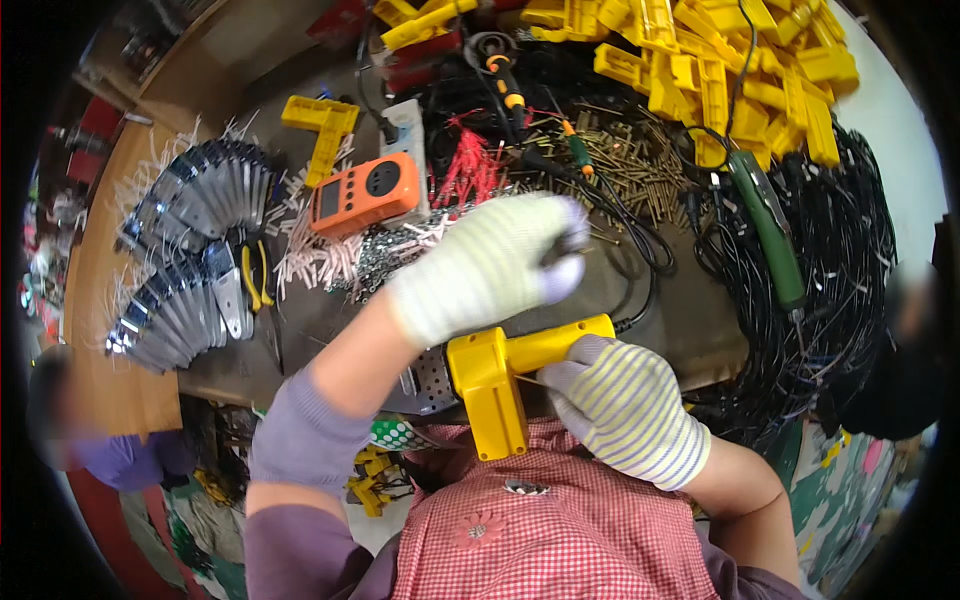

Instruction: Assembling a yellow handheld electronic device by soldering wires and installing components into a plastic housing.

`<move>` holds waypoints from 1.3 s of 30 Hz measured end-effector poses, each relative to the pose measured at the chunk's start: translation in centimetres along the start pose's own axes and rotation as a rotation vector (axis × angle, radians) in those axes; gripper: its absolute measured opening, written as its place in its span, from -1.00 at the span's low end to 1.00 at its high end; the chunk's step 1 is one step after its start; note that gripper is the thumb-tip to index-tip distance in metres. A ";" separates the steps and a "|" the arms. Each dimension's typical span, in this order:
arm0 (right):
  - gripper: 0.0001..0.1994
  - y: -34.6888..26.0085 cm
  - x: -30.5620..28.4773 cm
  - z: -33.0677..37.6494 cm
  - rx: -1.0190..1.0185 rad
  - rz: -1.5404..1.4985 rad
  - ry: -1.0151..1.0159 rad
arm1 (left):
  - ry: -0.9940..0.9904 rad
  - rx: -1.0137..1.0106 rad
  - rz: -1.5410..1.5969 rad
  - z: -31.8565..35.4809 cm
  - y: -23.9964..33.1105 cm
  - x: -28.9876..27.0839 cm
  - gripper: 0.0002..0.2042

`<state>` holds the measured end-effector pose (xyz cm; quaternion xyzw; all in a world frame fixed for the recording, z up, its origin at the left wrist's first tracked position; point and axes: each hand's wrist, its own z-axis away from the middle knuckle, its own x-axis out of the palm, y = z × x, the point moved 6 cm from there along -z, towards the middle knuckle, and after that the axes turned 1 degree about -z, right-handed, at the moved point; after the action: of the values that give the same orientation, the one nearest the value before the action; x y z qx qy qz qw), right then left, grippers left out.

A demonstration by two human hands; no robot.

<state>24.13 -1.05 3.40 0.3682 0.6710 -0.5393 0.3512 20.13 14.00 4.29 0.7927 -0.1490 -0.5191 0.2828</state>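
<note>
My right hand (625, 405) grasped the yellow plastic housing (505, 375), an L-shaped piece, which I held just above my red checked apron (560, 530), at the near edge of the counter (330, 330). The fingers were closed around its long arm. My left hand (490, 265) was raised above the housing, a little farther from me, with the fingers clenched on something small and dark; I could not tell what it was, because the glove hid it. Both hands wore striped gloves.

I judged that the work on this piece was in the middle. The housing was already picked up and turned toward me, but the small part was not yet put into it, and a thin wire seemed to stick out near my right fingers.

Much was left, as I judged. Far behind the housing lay a big heap of yellow housings (720, 60) of the same kind. To the right of it was a large bundle of black cables (840, 250) with a green tool (770, 230). To the left of it, gray metal plates (185, 250) lay in rows, and an orange meter (365, 192) was behind it.
</note>
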 end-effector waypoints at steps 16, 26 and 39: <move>-0.87 -1.9 1.2 -2.3 -0.514 -0.050 -0.045 | -0.105 -0.089 0.094 6.4 -0.5 1.1 -0.69; -0.87 6.6 -1.8 -8.2 0.130 -0.250 0.202 | 0.016 0.018 0.176 6.5 -0.1 0.1 -0.75; -0.84 4.9 4.0 -13.2 -0.113 0.682 -0.013 | -0.170 -0.068 0.116 5.9 -0.1 1.8 -0.82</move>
<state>25.53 13.05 -0.06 0.5480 0.5357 -0.3551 0.5354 15.49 11.42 1.13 0.7256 -0.2007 -0.5721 0.3254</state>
